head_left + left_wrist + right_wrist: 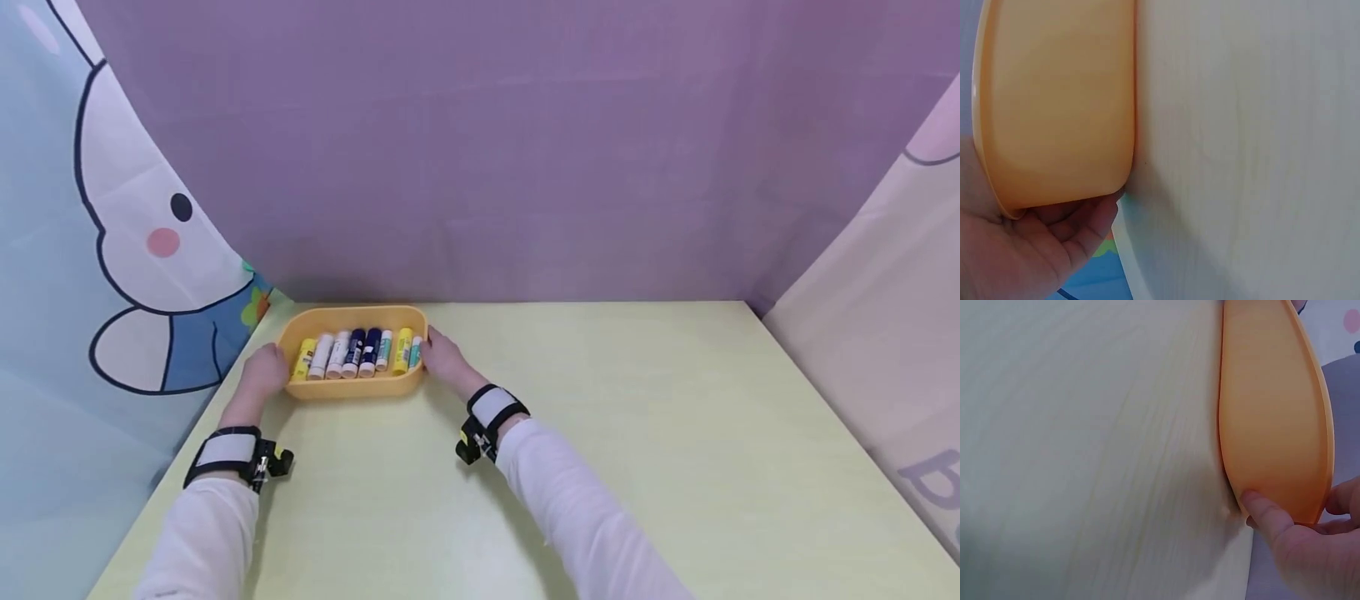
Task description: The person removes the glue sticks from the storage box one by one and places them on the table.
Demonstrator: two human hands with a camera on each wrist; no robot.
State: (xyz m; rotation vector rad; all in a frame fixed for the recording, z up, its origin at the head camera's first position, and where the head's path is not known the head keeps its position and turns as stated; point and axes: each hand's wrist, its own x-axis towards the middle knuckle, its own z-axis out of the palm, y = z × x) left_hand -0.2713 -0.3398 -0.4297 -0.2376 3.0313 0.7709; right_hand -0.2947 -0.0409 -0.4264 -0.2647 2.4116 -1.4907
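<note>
1. Nearest, on the person's side of the shallow orange plastic tray with rounded corners [360, 388], reach two white fabric sleeves [206, 533], each ending at a black-and-white wrist strap [225, 450].
2. The pale yellow-green, wood-grained counter [600, 433] spreads in front of the tray and to its right; the tray is near the counter's far left corner. Whether its base touches the surface, I cannot tell.
3. At the tray's left end, the left hand [266, 369] has its grip closed round the end wall, fingers bent against the outside below the rim.
4. At the tray's right end, the right hand [444, 360] has its grip pinching the near corner, one digit pressed on the outer wall, others by the rim.
5. The tray looks stiff, smooth and light, perhaps a little slippery; both short ends under the rim seem the best hold, kept level.
6. Inside the tray, eight capped cylindrical tubes in yellow, white, dark blue and teal [354, 353] lie side by side; they would probably roll if it tipped.
7. Behind the tray hangs purple cloth [480, 167]; left of it, a cartoon-printed sheet [165, 275].
</note>
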